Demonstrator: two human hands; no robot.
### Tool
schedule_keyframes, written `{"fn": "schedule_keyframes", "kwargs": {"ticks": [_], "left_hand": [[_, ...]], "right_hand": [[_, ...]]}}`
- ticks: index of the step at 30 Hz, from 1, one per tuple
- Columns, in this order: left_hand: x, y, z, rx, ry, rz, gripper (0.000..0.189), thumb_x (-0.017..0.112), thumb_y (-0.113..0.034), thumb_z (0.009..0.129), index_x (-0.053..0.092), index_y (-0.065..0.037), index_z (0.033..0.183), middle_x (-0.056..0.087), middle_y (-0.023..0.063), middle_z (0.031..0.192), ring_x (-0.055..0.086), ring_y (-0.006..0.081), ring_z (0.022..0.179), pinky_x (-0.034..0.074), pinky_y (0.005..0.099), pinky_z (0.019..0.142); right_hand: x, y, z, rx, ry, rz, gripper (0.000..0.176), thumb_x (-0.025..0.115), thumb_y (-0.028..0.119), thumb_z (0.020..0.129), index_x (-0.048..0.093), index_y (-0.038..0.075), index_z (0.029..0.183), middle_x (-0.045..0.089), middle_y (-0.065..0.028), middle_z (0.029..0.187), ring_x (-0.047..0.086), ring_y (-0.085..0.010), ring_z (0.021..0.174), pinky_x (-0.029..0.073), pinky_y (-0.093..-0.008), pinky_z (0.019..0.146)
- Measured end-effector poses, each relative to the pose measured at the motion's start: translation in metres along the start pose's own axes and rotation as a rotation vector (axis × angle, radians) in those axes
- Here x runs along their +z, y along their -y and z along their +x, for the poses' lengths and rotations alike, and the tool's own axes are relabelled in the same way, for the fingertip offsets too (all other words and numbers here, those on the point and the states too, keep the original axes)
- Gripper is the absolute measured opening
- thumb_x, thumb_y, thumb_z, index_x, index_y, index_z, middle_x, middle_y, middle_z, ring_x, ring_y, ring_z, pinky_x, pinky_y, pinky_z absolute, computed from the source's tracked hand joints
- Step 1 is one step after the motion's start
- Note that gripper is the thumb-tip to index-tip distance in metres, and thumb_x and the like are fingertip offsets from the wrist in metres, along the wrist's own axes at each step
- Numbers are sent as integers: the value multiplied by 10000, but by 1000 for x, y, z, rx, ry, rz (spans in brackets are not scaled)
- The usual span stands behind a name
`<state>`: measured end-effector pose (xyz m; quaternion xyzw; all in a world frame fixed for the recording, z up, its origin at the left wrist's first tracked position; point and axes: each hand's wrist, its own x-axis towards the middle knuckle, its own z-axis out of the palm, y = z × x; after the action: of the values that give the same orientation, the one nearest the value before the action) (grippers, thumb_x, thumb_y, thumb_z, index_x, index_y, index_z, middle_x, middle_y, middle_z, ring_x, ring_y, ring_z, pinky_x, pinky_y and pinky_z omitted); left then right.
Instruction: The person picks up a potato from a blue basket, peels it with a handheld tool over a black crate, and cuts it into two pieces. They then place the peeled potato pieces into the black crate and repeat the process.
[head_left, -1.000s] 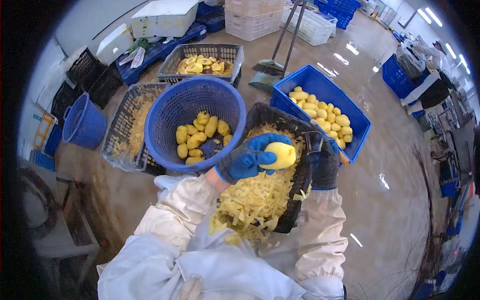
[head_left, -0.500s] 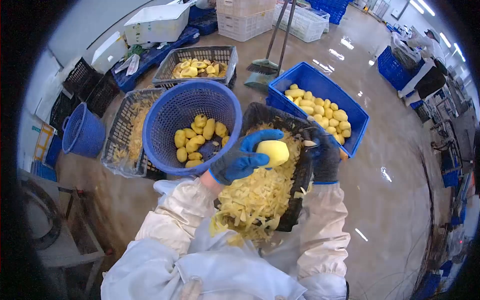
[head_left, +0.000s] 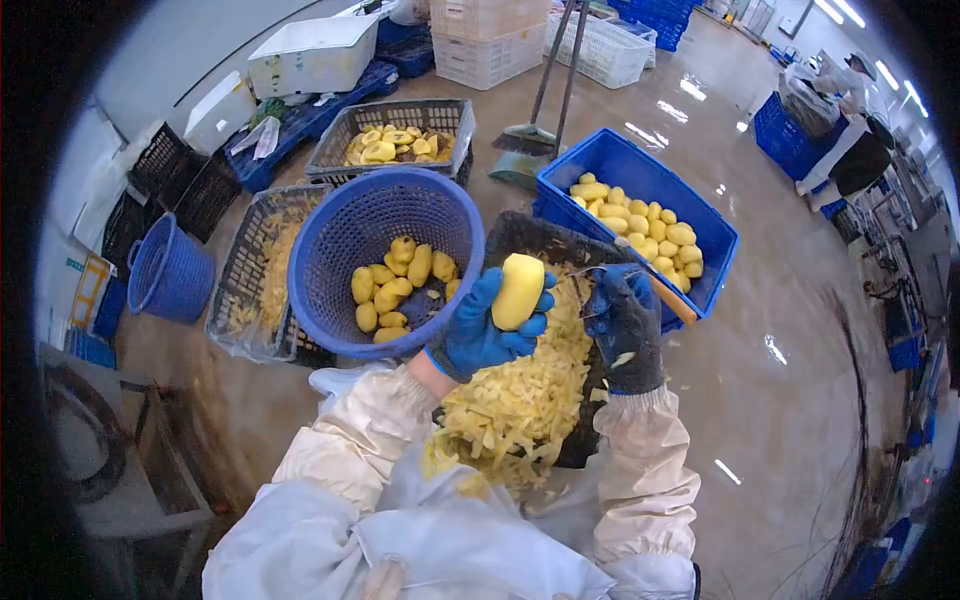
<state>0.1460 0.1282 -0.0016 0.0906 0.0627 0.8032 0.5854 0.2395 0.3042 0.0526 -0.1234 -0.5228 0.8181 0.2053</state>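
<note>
My left hand [head_left: 482, 328], in a blue glove, grips a peeled yellow potato [head_left: 519, 292] held upright. Just right of it, my dark-gloved right hand [head_left: 630, 328] is closed around a peeler, whose wooden handle [head_left: 672, 298] sticks out to the right and whose thin metal end points towards the potato. Both hands are above a black crate [head_left: 540, 236] heaped with potato peelings [head_left: 515, 400]. Left of the hands stands a round blue basket [head_left: 385, 180] with several unpeeled potatoes [head_left: 390, 290]. A blue bin [head_left: 712, 228] on the right holds several peeled potatoes [head_left: 640, 225].
Behind the basket is a crate of cut potato pieces [head_left: 400, 145]. Another crate with peelings [head_left: 280, 260] stands left. A broom and dustpan [head_left: 525, 150] stand behind the black crate. A person [head_left: 855, 130] is at the far right. The floor [head_left: 760, 420] looks wet.
The potato has been turned from lying sideways to upright in my left hand. My right hand has come down and left slightly, and the peeler now shows more clearly.
</note>
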Motion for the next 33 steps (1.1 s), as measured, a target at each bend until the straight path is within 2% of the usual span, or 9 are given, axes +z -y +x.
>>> {"fn": "schedule_keyframes", "kwargs": {"ticks": [17, 19, 21, 25, 26, 28, 29, 31, 33], "left_hand": [[-3, 0, 3, -173, 207, -42, 688, 527, -550, 851, 469, 13, 1243, 619, 179, 975, 636, 280, 755, 532, 368, 577], [13, 8, 2, -74, -168, -33, 632, 525, -531, 863, 500, -5, 1211, 630, 160, 960, 640, 282, 711, 539, 356, 558], [-9, 11, 6, -87, -253, 50, 598, 521, -535, 864, 516, -24, 1174, 629, 159, 971, 633, 273, 717, 528, 353, 547], [-132, 27, 7, -134, -405, 105, 513, 507, -501, 890, 526, -65, 1160, 624, 137, 997, 636, 274, 775, 532, 363, 589], [-126, 34, 16, 124, -404, 583, 526, 493, -521, 890, 535, -71, 1158, 625, 135, 1009, 635, 271, 792, 533, 367, 617], [-87, 32, 39, 209, -365, 611, 567, 471, -559, 885, 538, -79, 1180, 620, 127, 1055, 619, 266, 869, 520, 387, 723], [-58, 13, 51, 45, -303, 161, 595, 464, -577, 881, 531, -82, 1205, 615, 122, 1088, 605, 262, 929, 506, 403, 800], [-30, -25, 68, 130, -191, 227, 608, 448, -559, 896, 487, -85, 1275, 576, 116, 1188, 553, 254, 1053, 438, 431, 929], [18, -71, 53, 301, -148, 622, 604, 445, -526, 909, 453, -79, 1316, 534, 94, 1259, 506, 243, 1135, 380, 434, 997]], "right_hand": [[15, 22, -19, 14, 82, -79, 164, 539, 229, 910, 519, 66, 904, 466, 10, 619, 435, -80, 487, 367, -202, 439], [8, 24, -15, 27, 43, -47, 140, 563, 211, 899, 538, 74, 881, 481, 10, 624, 452, -80, 494, 372, -206, 435], [-3, 19, -9, 46, 18, -17, 119, 588, 194, 887, 558, 82, 859, 496, 10, 630, 469, -80, 500, 378, -211, 430], [-35, 5, 11, -697, 2, -876, 144, 510, 188, 932, 599, 76, 952, 504, 21, 754, 460, -54, 628, 401, -189, 533], [-32, 8, 12, -383, -14, -359, 136, 509, 158, 928, 596, 66, 975, 509, 18, 765, 470, -63, 654, 408, -188, 554], [-33, 10, 15, -22, -12, 134, 135, 508, 128, 923, 594, 55, 997, 514, 15, 776, 480, -72, 680, 415, -187, 576], [-38, 9, 19, -392, -3, -410, 135, 502, 112, 924, 583, 42, 1006, 527, 14, 797, 487, -81, 701, 418, -185, 587], [-49, 9, 21, -764, 29, -955, 135, 495, 95, 924, 571, 30, 1015, 539, 13, 818, 494, -91, 723, 420, -182, 598], [-58, 11, 15, 56, 77, 173, 129, 510, 40, 896, 568, 11, 1008, 560, -10, 892, 508, -107, 791, 437, -205, 658]]}}
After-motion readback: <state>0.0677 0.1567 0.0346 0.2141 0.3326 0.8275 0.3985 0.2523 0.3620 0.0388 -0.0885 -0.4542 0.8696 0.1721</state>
